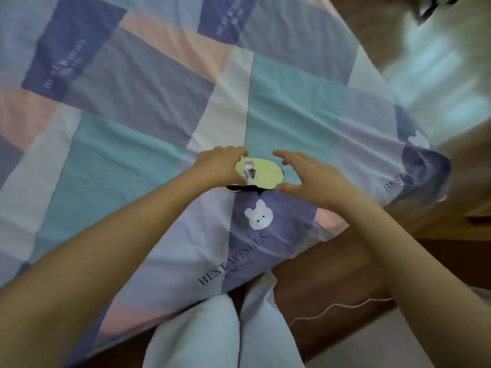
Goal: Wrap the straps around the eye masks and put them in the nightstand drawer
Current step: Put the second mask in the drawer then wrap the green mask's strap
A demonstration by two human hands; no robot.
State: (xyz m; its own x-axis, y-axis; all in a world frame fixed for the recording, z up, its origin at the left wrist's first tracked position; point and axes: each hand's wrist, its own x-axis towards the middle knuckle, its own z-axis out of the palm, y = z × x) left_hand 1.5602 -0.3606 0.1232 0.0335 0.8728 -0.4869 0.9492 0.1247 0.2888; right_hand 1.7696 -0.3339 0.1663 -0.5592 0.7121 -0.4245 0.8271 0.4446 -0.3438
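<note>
1. Head view first: the eye mask, pale yellow-green with a small printed figure, lies on the patchwork bedspread close to the bed's near edge, a little toward its near right corner and just above the white bunny print.
2. Your left hand is closed on the mask's left end, thumb and fingers pinching the fabric. Keep that pinch firm; it is your anchor while the strap goes round.
3. Your right hand is spread wide and empty, with the thumb just at the mask's right lower edge and the fingers arched above it. Nothing is gripped there yet.
4. A dark band shows along the mask's lower edge, by the left wrist. It is probably the strap or a dark backing, but the picture is too soft to tell which, so feel for it and do not trust the look.
5. Bring the right hand down onto the free right end and fold the mask toward your left hand, so the bundle is narrow before any wrapping.
6. Draw the strap snug around the folded middle, flat and untwisted; a loose turn is likely to slip off on the way to the drawer.
7. Work over the bedspread, not past the near edge, so a dropped mask lands on cloth and not on the wooden floor.
8. No nightstand drawer is in sight from here; finish the wrap before turning to look for it.
</note>
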